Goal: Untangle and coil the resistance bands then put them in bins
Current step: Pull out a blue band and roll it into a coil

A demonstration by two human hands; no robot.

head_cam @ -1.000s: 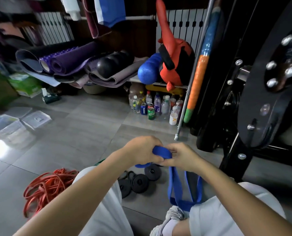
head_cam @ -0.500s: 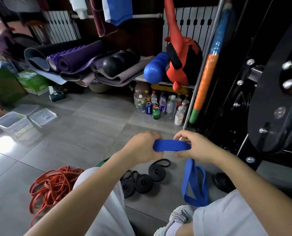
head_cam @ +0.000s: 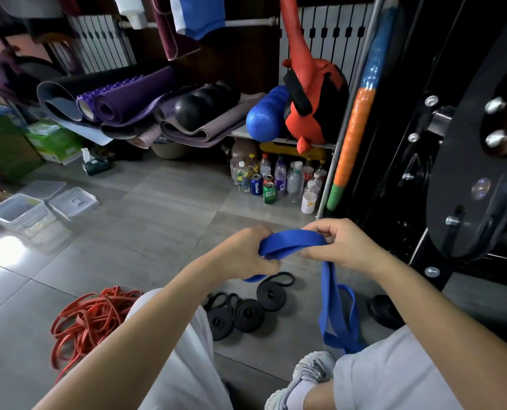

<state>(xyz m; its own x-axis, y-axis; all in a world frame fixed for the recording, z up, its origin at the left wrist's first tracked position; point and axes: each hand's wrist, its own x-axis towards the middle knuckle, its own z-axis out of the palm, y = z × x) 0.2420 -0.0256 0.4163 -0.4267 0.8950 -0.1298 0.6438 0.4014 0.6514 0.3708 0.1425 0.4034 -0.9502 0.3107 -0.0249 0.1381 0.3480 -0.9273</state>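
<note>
A wide blue resistance band [head_cam: 293,242] stretches between both hands, folded over itself at the top. My left hand [head_cam: 243,253] grips its left end, with a short blue bit sticking out below the fist. My right hand [head_cam: 344,247] pinches the right end, and a long loop of the band hangs down from it to my right knee. On the floor below lie three coiled black bands [head_cam: 247,310]. A tangled heap of red-orange bands [head_cam: 89,315] lies left of my left knee. Clear plastic bins [head_cam: 18,213] stand at the far left.
Two clear lids [head_cam: 73,201] lie beside the bins. Rolled mats [head_cam: 122,102] and a blue foam roller [head_cam: 265,119] fill the back shelf, with bottles and cans [head_cam: 275,182] beneath. A black machine frame [head_cam: 468,173] stands close on the right.
My hands have moved apart and risen a little, drawing the blue band out into a longer folded span. The hanging loop has shifted right with my right hand.
</note>
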